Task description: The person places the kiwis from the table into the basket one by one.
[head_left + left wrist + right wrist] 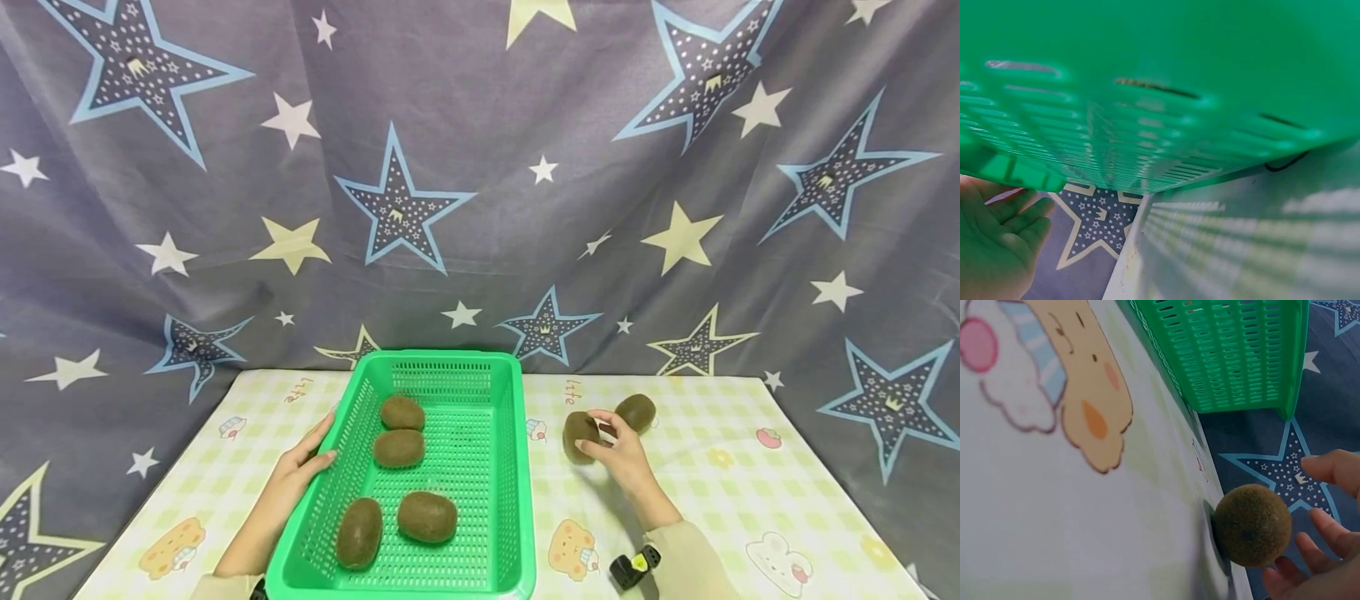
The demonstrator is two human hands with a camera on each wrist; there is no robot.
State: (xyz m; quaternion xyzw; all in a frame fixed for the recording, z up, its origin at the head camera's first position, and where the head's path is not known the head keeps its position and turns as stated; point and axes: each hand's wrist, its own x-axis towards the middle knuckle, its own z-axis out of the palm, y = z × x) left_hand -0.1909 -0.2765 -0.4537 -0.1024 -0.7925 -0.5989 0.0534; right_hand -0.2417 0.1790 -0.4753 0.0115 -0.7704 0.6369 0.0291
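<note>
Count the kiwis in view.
6: in the green basket, two far kiwis and two near kiwis; on the tablecloth, one kiwi by the right hand, one kiwi just beyond.

Basket [480,475]: moulded plastic, smooth, with a slight gloss on the rim. Kiwis [427,517]: matt skin, finely rough and fuzzy at close view. Curtain [487,233]: printed cloth, smooth weave, soft creases, faint sheen. Table cover [675,500]: printed, smooth; cloth or plastic film cannot be determined. Sleeve [693,558]: matt cloth. Wrist camera [624,572]: dark, apparently plastic.
</note>
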